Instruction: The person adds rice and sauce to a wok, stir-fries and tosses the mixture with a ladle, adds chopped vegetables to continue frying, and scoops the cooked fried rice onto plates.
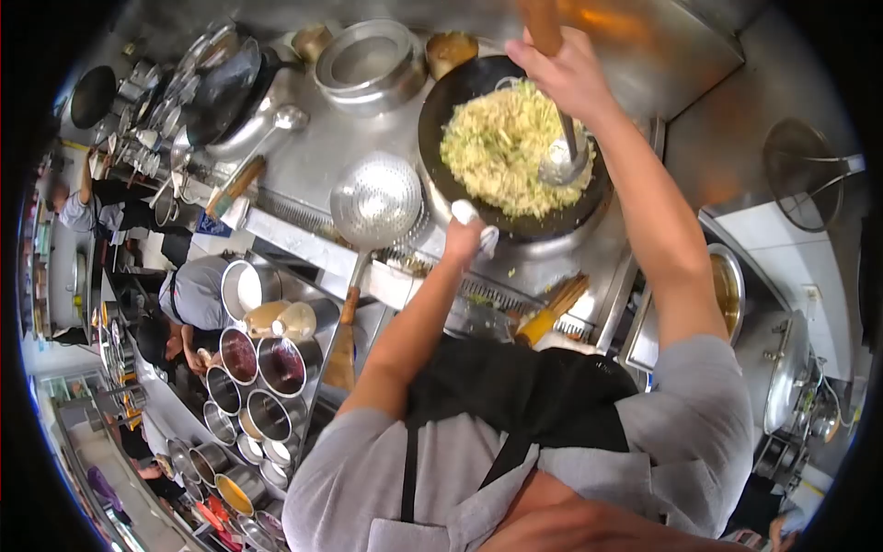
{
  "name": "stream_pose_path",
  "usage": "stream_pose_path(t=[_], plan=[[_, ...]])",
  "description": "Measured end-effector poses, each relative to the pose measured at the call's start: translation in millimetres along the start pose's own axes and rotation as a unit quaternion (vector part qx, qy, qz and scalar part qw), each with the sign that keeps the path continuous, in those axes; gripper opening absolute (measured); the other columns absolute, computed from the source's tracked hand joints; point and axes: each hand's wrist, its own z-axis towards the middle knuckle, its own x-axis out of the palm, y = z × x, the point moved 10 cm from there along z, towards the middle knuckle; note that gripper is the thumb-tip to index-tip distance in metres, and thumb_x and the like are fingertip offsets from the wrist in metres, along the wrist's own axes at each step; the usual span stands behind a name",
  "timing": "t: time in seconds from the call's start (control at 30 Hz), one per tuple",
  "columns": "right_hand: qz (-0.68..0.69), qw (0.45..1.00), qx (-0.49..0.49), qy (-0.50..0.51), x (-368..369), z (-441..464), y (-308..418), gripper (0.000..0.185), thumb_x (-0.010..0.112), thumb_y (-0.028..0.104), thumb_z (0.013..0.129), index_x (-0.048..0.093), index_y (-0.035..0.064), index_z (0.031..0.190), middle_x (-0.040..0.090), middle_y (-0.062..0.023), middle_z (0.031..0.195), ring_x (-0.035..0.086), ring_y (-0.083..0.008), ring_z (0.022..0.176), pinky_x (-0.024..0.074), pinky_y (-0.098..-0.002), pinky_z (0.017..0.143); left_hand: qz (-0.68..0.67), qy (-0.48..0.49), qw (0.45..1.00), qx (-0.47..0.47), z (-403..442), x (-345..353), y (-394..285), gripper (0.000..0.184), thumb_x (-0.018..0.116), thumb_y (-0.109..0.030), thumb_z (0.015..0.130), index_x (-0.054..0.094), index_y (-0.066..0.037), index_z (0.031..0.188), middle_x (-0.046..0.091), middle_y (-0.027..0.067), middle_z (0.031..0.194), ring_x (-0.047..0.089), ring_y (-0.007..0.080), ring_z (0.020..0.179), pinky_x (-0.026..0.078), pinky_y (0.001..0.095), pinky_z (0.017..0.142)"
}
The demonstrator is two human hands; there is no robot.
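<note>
A large black wok (434, 129) on the steel range holds a heap of pale yellow food with green pieces (501, 138). Raised over the wok's far right side, my right hand (568, 74) is closed round the wooden handle of a ladle (563, 164), whose bowl rests on the food. At the wok's near left rim, my left hand (466, 237) is closed on a white cloth (487, 241).
Left of the wok lies a perforated strainer (376, 200). Metal pots (366, 64) stand behind it. A bamboo brush (555, 308) lies at the front edge. Containers (281, 366) fill a rack at lower left, near a co-worker (195, 293). Another strainer (803, 175) hangs right.
</note>
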Motion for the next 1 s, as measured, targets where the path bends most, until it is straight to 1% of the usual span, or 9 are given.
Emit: stream_pose_path(t=[0.17,0.3,0.4,0.53,0.7,0.77,0.83,0.97,1.0], plan=[[0.145,0.984,-0.091,-0.044,9,-68,6,0.033,0.063,0.023,0.093,0.043,0.0102,0.070,0.042,0.0044,0.059,0.040,-0.0060,0.053,0.0319,-0.0244,0.048,0.040,0.036,0.999,0.002,27,2,12,0.022,0.057,-0.012,0.086,0.055,-0.005,0.107,0.062,0.0081,0.090,0.064,0.0200,0.072,0.053,0.0355,0.058],[0.074,0.991,0.086,-0.065,-2,-29,-34,0.028,0.060,0.021,0.094,0.046,0.0099,0.072,0.041,0.0046,0.058,0.037,-0.0053,0.051,0.0300,-0.0248,0.047,0.054,0.041,0.998,-0.013,10,-3,11,0.021,0.059,-0.014,0.088,0.055,-0.005,0.107,0.063,0.0078,0.088,0.064,0.0197,0.071,0.054,0.0355,0.058],[0.080,0.982,-0.066,-0.160,-43,-32,36,0.027,0.059,0.016,0.095,0.046,0.0096,0.072,0.042,0.0036,0.057,0.038,-0.0066,0.049,0.0312,-0.0244,0.046,-0.101,0.186,0.953,-0.218,10,22,29,0.030,0.066,-0.016,0.086,0.057,-0.005,0.112,0.067,0.0087,0.094,0.068,0.0217,0.081,0.056,0.0404,0.062],[0.271,0.907,0.021,-0.321,-7,-64,-106,0.031,0.068,0.021,0.091,0.047,0.0106,0.071,0.044,0.0039,0.056,0.043,-0.0081,0.047,0.0366,-0.0256,0.044,-0.067,0.170,0.968,-0.173,27,23,31,0.024,0.063,-0.012,0.084,0.058,-0.004,0.106,0.066,0.0107,0.086,0.067,0.0234,0.070,0.055,0.0388,0.054],[0.129,0.908,0.142,-0.373,-97,-45,42,0.025,0.067,0.022,0.093,0.054,0.0059,0.079,0.045,0.0029,0.060,0.038,-0.0057,0.050,0.0304,-0.0234,0.046,-0.124,0.170,0.970,-0.123,-78,-16,-39,0.031,0.056,-0.004,0.084,0.054,-0.001,0.115,0.065,0.0123,0.099,0.068,0.0243,0.079,0.057,0.0395,0.062],[0.203,0.914,0.011,-0.352,-128,-56,146,0.018,0.051,0.011,0.100,0.053,0.0057,0.083,0.035,0.0043,0.063,0.032,-0.0042,0.050,0.0293,-0.0225,0.050,-0.174,0.180,0.960,-0.121,-143,-43,-69,0.036,0.051,0.001,0.085,0.051,-0.001,0.121,0.064,0.0127,0.103,0.067,0.0242,0.085,0.057,0.0390,0.068],[0.323,0.936,-0.098,-0.103,-134,-68,198,0.018,0.050,0.014,0.100,0.054,0.0063,0.084,0.034,0.0048,0.062,0.033,-0.0040,0.050,0.0318,-0.0245,0.049,-0.204,0.159,0.961,-0.096,-153,-47,-77,0.031,0.053,-0.002,0.085,0.054,-0.001,0.117,0.065,0.0131,0.099,0.067,0.0237,0.081,0.056,0.0386,0.065],[-0.108,0.842,0.309,-0.429,-46,-101,41,0.019,0.064,0.014,0.090,0.051,0.0074,0.077,0.045,0.0009,0.058,0.045,-0.0120,0.044,0.0330,-0.0283,0.040,-0.026,0.194,0.962,-0.190,-60,-8,-33,0.024,0.055,-0.010,0.090,0.053,-0.002,0.113,0.063,0.0139,0.101,0.066,0.0257,0.080,0.056,0.0466,0.059],[0.163,0.853,0.166,-0.468,-17,-100,-32,0.017,0.065,0.009,0.089,0.049,0.0060,0.085,0.044,0.0001,0.057,0.044,-0.0132,0.043,0.0346,-0.0307,0.039,-0.058,0.203,0.966,-0.151,-59,-12,-28,0.024,0.055,-0.009,0.089,0.053,-0.002,0.112,0.063,0.0135,0.101,0.065,0.0253,0.081,0.055,0.0461,0.062]])
